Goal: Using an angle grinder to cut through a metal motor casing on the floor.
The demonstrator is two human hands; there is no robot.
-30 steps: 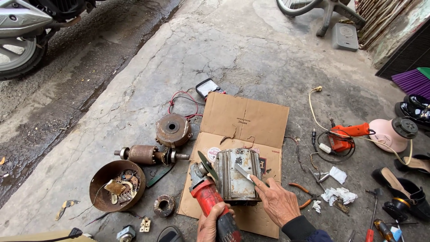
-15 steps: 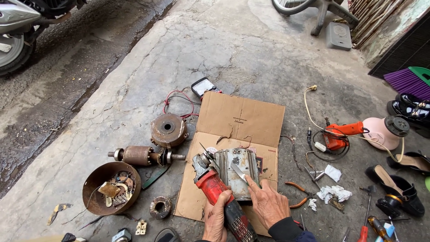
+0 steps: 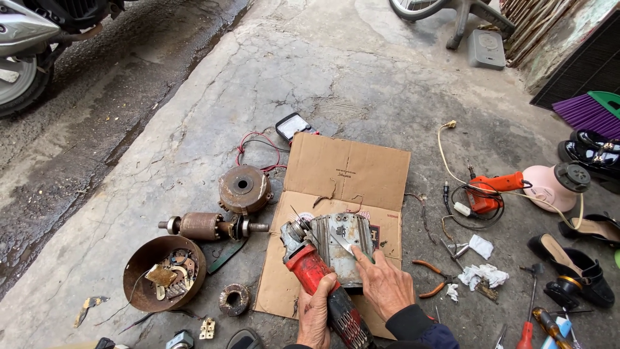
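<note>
- I see a cracked concrete floor [image 3: 361, 71] carrying everything.
- A flattened cardboard sheet [image 3: 349, 171] lies on it, a finned metal motor housing [image 3: 345, 242] on top.
- Left of the cardboard: a rusty end cap [image 3: 243, 189], a rotor shaft [image 3: 203, 226], a round bowl of scrap parts [image 3: 139, 265].
- Right: orange-handled pliers [image 3: 431, 278], crumpled white rags [image 3: 484, 274], a coiled cord [image 3: 462, 194].

Outdoor repair spot on a cracked concrete floor [image 3: 361, 71] beside a wet roadway, serving as an improvised workshop. Flattened cardboard [image 3: 349, 171] serves as a work mat; dismantled motor parts [image 3: 242, 189], pliers [image 3: 431, 276], screwdrivers [image 3: 529, 317] and a parked scooter [image 3: 32, 39] surround it.
</note>
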